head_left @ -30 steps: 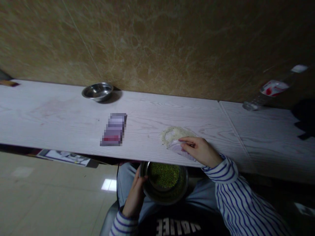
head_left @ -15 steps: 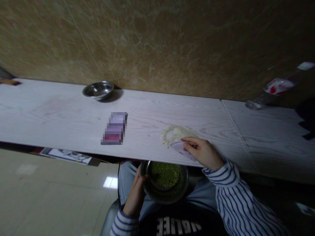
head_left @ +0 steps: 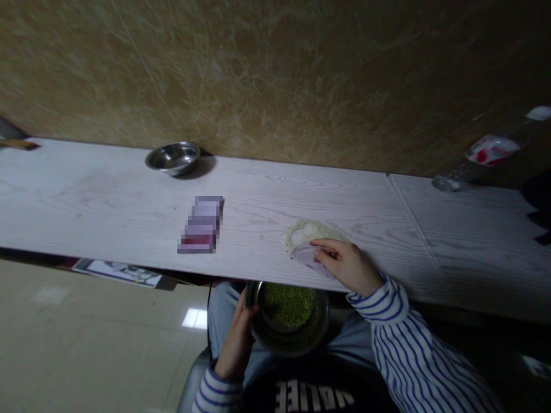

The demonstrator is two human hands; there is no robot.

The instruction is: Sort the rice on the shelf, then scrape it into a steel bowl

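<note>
My left hand grips the left side of a steel bowl, thumb over the rim. Green beans that look like mung beans lie in the bowl, which rests at my lap just below the table edge. Between thumb and fingers, my right hand pinches a clear protractor with a curved, marked edge. It is tilted against the near side of a flat heap of white rice-like grains on the tabletop. Part of the protractor is hidden behind my fingers.
An empty-looking steel bowl stands near the wall. A blurred-out phone-like rectangle lies left of the grains. A plastic bottle stands at the far right of the white table. A wooden piece is far left.
My right hand has moved slightly left with the protractor, whose edge now sits closer against the grains. My left hand and the bowl of beans have stayed put.
</note>
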